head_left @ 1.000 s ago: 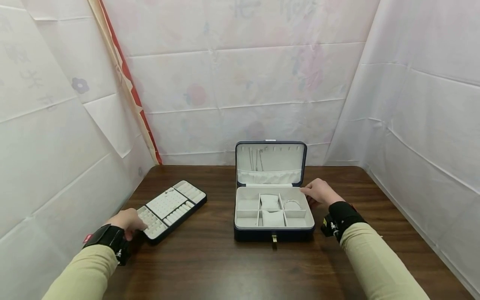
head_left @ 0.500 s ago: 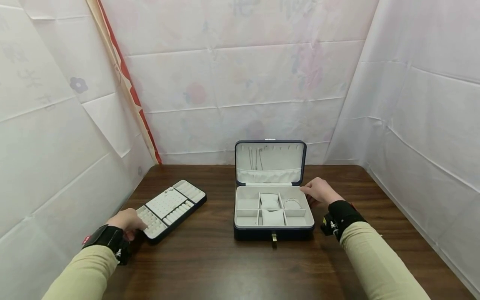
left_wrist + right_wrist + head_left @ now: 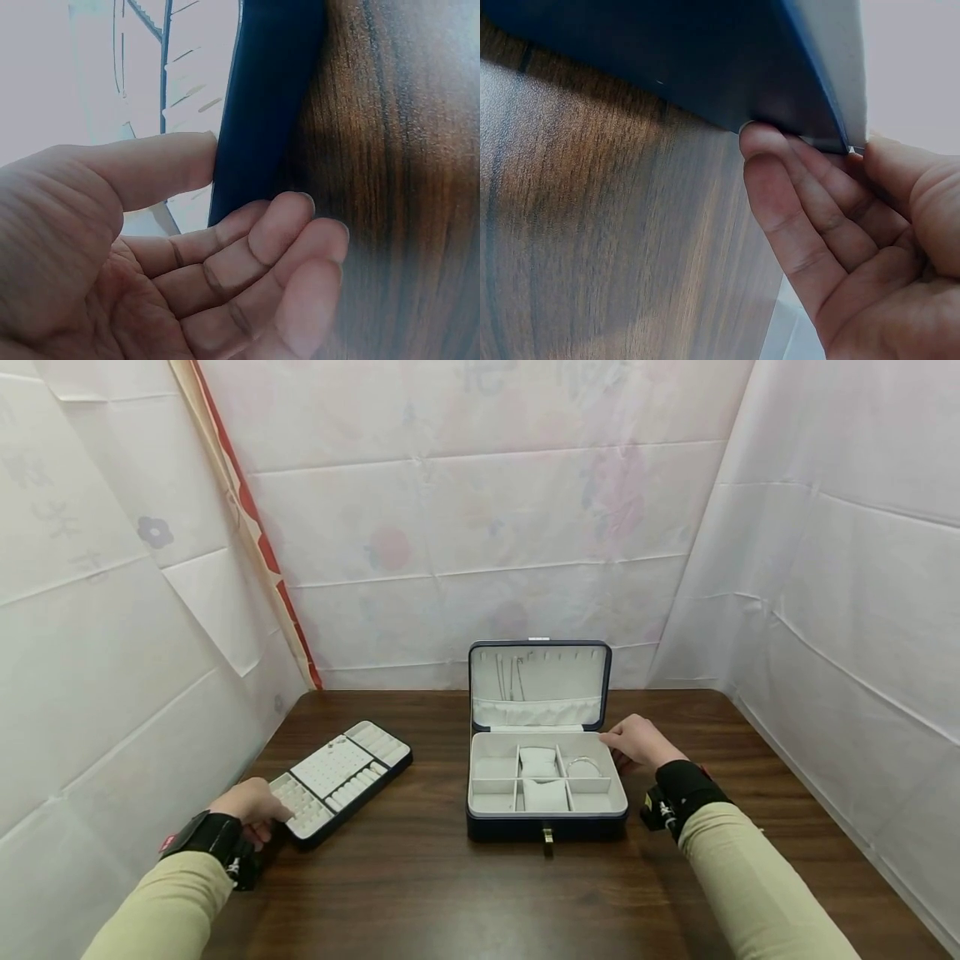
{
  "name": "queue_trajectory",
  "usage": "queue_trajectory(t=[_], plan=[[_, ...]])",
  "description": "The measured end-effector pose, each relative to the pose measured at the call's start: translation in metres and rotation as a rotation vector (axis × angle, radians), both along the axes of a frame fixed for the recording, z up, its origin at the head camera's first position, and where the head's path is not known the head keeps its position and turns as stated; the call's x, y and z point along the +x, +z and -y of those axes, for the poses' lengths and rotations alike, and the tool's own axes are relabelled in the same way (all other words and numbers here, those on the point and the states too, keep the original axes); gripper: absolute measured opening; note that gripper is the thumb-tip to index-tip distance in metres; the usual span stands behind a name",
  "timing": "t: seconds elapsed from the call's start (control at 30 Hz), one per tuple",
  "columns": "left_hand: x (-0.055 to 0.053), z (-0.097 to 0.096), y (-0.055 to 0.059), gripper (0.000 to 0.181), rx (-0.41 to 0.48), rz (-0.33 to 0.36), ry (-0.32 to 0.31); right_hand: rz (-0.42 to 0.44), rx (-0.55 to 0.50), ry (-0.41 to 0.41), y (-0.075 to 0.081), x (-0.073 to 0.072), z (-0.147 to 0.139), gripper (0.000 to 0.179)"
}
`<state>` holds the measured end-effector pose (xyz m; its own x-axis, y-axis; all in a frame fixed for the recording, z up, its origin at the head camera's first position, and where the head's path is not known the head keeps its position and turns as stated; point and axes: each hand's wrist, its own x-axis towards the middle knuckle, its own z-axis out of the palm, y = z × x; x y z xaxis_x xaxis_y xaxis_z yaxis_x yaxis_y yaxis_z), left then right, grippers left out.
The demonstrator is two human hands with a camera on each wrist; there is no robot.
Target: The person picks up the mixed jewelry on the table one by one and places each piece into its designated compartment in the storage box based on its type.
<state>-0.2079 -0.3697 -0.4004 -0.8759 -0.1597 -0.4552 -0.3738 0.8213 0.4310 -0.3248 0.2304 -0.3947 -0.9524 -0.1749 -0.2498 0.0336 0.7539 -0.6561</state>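
An open navy jewelry box (image 3: 547, 828) stands right of the table's middle, its pale lid lining facing me. Inside the box lie two white cushions (image 3: 545, 796) and a thin bracelet (image 3: 583, 767); fine necklaces (image 3: 511, 678) hang in the lid. My right hand (image 3: 636, 742) holds the box's right wall near the back, thumb at the rim and fingers along the outer side. Left of the box, a jewelry tray (image 3: 333, 768) with white ring rolls and a dotted panel lies at a slant. My left hand (image 3: 251, 806) grips its near left end, thumb on the edge, fingers curled beside it.
Both things rest on a dark brown wooden table (image 3: 420, 893). Pale sheets (image 3: 360, 510) hang behind the table and on both sides, close to its edges. A gold clasp (image 3: 548, 839) hangs at the box's front.
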Motion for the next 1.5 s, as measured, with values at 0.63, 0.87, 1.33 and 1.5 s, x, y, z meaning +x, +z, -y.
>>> queue_trajectory(t=[0.63,0.87,1.33,1.5], plan=[[0.004,0.003,-0.008,0.035,0.329,0.055,0.202,-0.002,0.009,0.006,0.003,0.001,-0.002,0.037],[0.001,0.005,-0.013,0.034,0.434,0.069,0.29,0.006,0.018,0.0,0.004,0.0,-0.001,0.037],[-0.005,0.005,-0.006,0.022,0.394,0.007,0.336,-0.007,0.016,0.006,0.001,0.0,0.0,0.039],[-0.007,0.008,-0.007,0.024,0.406,-0.026,0.338,0.007,0.018,-0.006,-0.001,0.0,-0.001,0.038]])
